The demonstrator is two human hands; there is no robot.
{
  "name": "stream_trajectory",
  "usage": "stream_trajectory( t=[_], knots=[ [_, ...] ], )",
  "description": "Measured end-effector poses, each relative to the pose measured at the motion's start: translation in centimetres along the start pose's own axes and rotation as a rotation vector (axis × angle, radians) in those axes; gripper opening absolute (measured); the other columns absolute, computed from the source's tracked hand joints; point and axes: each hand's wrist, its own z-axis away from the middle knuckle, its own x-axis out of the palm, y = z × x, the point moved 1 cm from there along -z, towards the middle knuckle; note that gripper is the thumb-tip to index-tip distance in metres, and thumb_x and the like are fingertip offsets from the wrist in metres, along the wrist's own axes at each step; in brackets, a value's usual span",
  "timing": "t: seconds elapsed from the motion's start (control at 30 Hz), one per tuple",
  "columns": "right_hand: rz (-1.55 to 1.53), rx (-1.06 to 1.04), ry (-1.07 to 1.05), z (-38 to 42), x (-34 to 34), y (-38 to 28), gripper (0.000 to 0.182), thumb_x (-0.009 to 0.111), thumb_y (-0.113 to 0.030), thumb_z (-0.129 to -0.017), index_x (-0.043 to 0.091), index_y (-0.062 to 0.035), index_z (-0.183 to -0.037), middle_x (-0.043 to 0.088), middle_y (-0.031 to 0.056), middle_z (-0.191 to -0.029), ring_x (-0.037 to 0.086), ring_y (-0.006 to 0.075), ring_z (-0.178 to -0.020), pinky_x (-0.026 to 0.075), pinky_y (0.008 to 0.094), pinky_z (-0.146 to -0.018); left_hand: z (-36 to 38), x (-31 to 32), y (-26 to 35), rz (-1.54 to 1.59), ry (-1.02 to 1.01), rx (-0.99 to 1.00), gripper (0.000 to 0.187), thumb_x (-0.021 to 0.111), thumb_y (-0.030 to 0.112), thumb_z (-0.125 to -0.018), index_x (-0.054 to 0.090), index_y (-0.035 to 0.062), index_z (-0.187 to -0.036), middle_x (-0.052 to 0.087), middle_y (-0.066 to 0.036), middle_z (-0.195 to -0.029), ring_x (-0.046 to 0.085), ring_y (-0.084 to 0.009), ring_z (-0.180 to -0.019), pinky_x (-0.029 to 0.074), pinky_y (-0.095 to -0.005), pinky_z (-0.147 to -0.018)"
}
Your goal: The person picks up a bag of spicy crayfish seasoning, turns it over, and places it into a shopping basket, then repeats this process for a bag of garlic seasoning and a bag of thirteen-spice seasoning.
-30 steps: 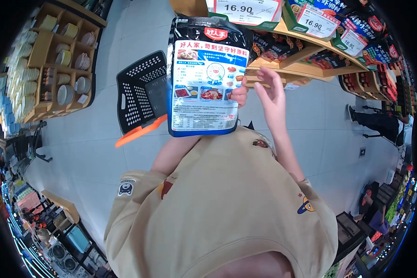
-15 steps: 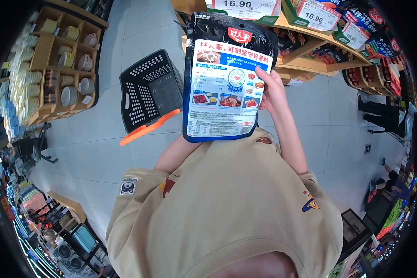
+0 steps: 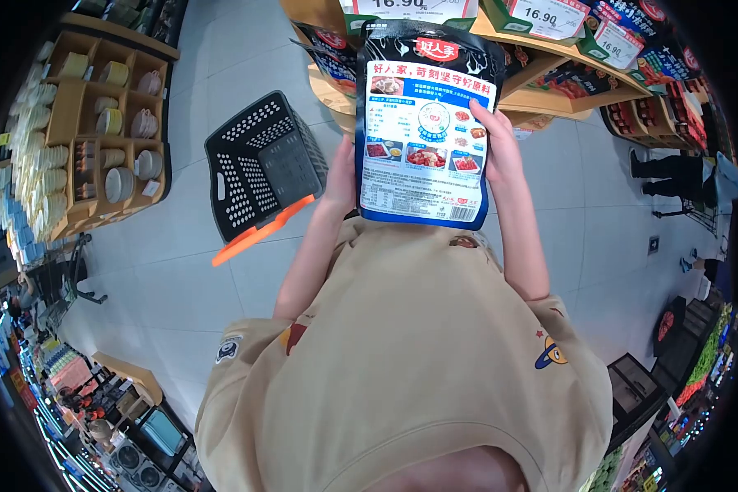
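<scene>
A black and blue seasoning pouch is held up before my chest, with its printed panel of text and dish photos facing me. My right hand grips its right edge, thumb across the front and fingers behind. At the lower left edge is my left hand, its fingers mostly hidden behind the pouch. To the left, on the floor, stands a black perforated shopping basket with an orange handle.
Wooden shelving with packaged pouches and price cards stands just ahead. A wooden rack of bowls and cups is at the left. Grey tiles cover the floor. At the far right stands a person in dark trousers.
The pouch has shifted right and slightly up and sits more upright. My left hand, hidden behind it before, now shows at its left edge. The right hand has moved slightly right.
</scene>
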Motion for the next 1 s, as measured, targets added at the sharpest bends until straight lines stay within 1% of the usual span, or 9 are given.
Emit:
stream_trajectory(
  t=[0.03,0.13,0.17,0.2,0.27,0.33,0.4,0.5,1.0],
  knots=[
    [0.020,0.003,0.029,0.0,-0.1,-0.1,0.028,0.054,-0.017,-0.081,0.051,0.0037,-0.100,0.059,0.0127,-0.094,0.060,0.0163,-0.080,0.049,0.0270,-0.070,0.1,0.0,-0.1,0.005,0.060,0.013,0.072,0.023,0.057,-0.083,0.041,-0.0046,-0.114,0.051,-0.016,-0.110,0.050,-0.0244,-0.099,0.038,-0.0338,-0.086],
    [0.029,-0.027,0.064,-0.6,-0.6,-0.4,0.029,0.050,-0.021,-0.084,0.052,0.0035,-0.099,0.059,0.0112,-0.094,0.059,0.0150,-0.082,0.047,0.0264,-0.072,0.3,0.0,-0.2,0.031,0.083,0.031,0.070,0.022,0.056,-0.084,0.042,-0.0044,-0.114,0.052,-0.016,-0.109,0.050,-0.0242,-0.099,0.038,-0.0335,-0.086],
    [0.032,-0.048,0.042,-0.7,-0.8,-0.5,0.030,0.048,-0.022,-0.085,0.052,0.0034,-0.099,0.059,0.0107,-0.095,0.058,0.0148,-0.083,0.046,0.0266,-0.073,0.4,-0.1,-0.1,0.000,0.051,0.085,0.068,0.023,0.054,-0.085,0.042,-0.0041,-0.114,0.052,-0.015,-0.109,0.050,-0.0234,-0.099,0.038,-0.0332,-0.086],
    [0.036,-0.070,0.020,-0.7,-0.9,-0.6,0.031,0.046,-0.024,-0.086,0.053,0.0033,-0.100,0.059,0.0103,-0.095,0.058,0.0145,-0.084,0.046,0.0268,-0.075,0.4,-0.2,-0.2,0.000,0.051,0.084,0.068,0.023,0.054,-0.085,0.042,-0.0041,-0.114,0.052,-0.015,-0.109,0.050,-0.0234,-0.099,0.038,-0.0332,-0.086],
    [0.026,-0.079,0.037,-0.8,-0.7,-0.6,0.029,0.046,-0.022,-0.086,0.054,0.0034,-0.098,0.060,0.0096,-0.092,0.058,0.0138,-0.081,0.046,0.0255,-0.073,0.4,-0.4,-0.5,0.066,-0.014,0.101,0.057,0.027,0.046,-0.088,0.040,-0.0009,-0.117,0.050,-0.012,-0.113,0.049,-0.0211,-0.101,0.037,-0.0327,-0.088],
    [0.056,-0.074,0.040,-1.1,-1.1,-0.3,0.032,0.044,-0.024,-0.087,0.052,0.0031,-0.101,0.059,0.0109,-0.097,0.058,0.0153,-0.085,0.045,0.0271,-0.076,0.1,-0.7,-0.8,0.079,-0.027,0.113,0.056,0.027,0.045,-0.088,0.041,-0.0009,-0.116,0.050,-0.012,-0.112,0.049,-0.0209,-0.100,0.038,-0.0325,-0.087],
    [0.048,-0.071,0.041,-1.2,-1.3,-0.1,0.032,0.043,-0.024,-0.087,0.052,0.0031,-0.101,0.058,0.0111,-0.097,0.057,0.0155,-0.086,0.045,0.0272,-0.077,-0.1,-0.8,-1.0,0.090,-0.041,0.127,0.055,0.028,0.044,-0.088,0.042,-0.0008,-0.116,0.050,-0.012,-0.111,0.050,-0.0207,-0.100,0.038,-0.0323,-0.087],
    [0.030,-0.059,0.040,-1.5,-1.7,0.2,0.033,0.042,-0.025,-0.088,0.052,0.0030,-0.102,0.058,0.0113,-0.098,0.057,0.0160,-0.087,0.044,0.0275,-0.078,-0.4,-0.8,-1.2,0.051,0.034,0.130,0.060,0.027,0.049,-0.086,0.043,-0.0025,-0.114,0.052,-0.014,-0.109,0.050,-0.0211,-0.098,0.037,-0.0317,-0.086],
    [0.005,-0.044,0.045,-1.5,-1.7,0.3,0.033,0.041,-0.025,-0.088,0.051,0.0028,-0.103,0.058,0.0115,-0.098,0.056,0.0160,-0.088,0.044,0.0275,-0.079,-0.3,-0.6,-1.0,0.046,-0.042,0.137,0.058,0.028,0.047,-0.087,0.041,-0.0025,-0.115,0.051,-0.014,-0.111,0.049,-0.0217,-0.101,0.037,-0.0330,-0.088]
  ],
)
